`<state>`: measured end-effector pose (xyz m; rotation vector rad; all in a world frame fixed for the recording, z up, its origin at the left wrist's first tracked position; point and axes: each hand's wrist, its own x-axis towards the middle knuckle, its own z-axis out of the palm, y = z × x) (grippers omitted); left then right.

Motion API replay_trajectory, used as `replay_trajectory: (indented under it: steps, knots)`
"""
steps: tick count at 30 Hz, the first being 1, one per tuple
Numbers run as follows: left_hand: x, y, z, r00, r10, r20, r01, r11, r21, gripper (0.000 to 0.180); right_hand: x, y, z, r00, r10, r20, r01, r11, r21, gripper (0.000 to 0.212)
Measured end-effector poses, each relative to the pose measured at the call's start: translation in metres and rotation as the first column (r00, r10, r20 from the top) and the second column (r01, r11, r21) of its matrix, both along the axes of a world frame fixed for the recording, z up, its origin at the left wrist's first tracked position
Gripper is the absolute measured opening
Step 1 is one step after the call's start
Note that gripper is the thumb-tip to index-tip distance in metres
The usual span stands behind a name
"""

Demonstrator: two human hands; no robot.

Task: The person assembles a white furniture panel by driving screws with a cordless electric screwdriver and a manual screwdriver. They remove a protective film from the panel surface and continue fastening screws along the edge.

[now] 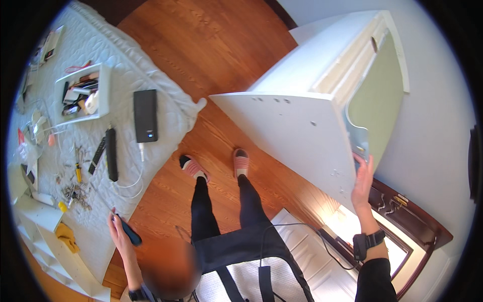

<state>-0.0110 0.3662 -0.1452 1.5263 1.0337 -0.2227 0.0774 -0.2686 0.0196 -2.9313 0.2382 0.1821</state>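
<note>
My left hand is closed around the dark blue handle of a screwdriver. Its thin shaft points toward the quilted bed cover. On the right, a white cabinet lies tilted, with small holes in its broad side panel and a pale green inner panel. My right hand grips the near edge of the cabinet, its fingers reaching along that edge. A light blue piece with a small brass-coloured part sits just beyond the fingertips.
The quilted bed holds a white tray of small items, a black power bank with a white cable, a black folding tool, a yellow screwdriver and loose screws. A dark wooden frame lies at right.
</note>
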Motion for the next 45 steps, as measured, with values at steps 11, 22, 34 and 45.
replay_trajectory:
  steps: [11,22,34,45]
  knots:
    - [0.07,-0.276,0.154,0.683,-0.723,0.099,0.469,0.331,-0.819,0.046,0.031,0.013,0.026,0.97,0.234,-0.061,-0.211,0.943,0.259,0.065]
    - [0.002,-0.39,0.157,0.635,-0.767,0.095,0.682,0.498,-0.536,0.037,-0.006,-0.05,0.017,0.889,0.449,-0.086,-0.371,0.819,0.439,0.065]
    - [-0.023,-0.41,0.155,0.677,-0.726,0.119,0.695,0.578,-0.426,0.036,-0.014,-0.108,0.004,0.954,0.299,0.025,-0.246,0.731,0.637,0.041]
    - [-0.027,-0.428,0.157,0.736,-0.658,0.157,0.664,0.659,-0.352,0.035,-0.006,-0.125,-0.004,0.932,0.324,0.16,-0.342,0.652,0.677,0.045]
